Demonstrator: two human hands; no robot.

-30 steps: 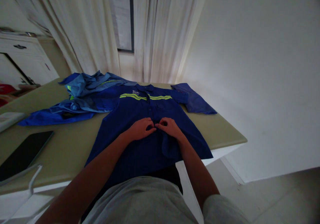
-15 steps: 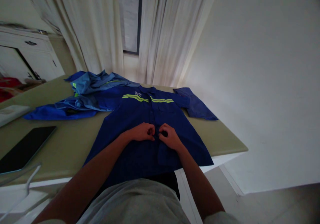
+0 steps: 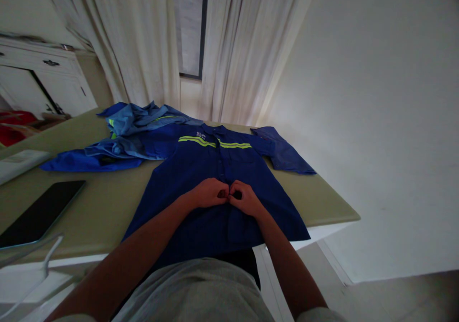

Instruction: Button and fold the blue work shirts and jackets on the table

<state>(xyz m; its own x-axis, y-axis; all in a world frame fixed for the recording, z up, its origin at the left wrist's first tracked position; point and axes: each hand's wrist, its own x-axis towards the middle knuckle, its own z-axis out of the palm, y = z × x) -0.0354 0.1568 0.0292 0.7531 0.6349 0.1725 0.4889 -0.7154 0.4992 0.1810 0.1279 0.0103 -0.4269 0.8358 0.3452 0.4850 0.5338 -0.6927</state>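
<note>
By left hand point(image 3: 211, 193) and right hand point(image 3: 245, 198), front placket point(image 3: 220, 163) of navy shirt point(image 3: 190, 166) is being pinched. Shirt is being supported by table point(image 3: 322, 197), hem point(image 3: 297, 236) overhanging; skew or slippage could be caused if placket is being pulled unevenly or bodyward.

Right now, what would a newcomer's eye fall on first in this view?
Probably the navy button-front shirt spread on the table, with yellow-green stripes across its chest. Next come the left hand and right hand, close together at its front. Beyond them, to the left, lie crumpled blue garments.
</note>
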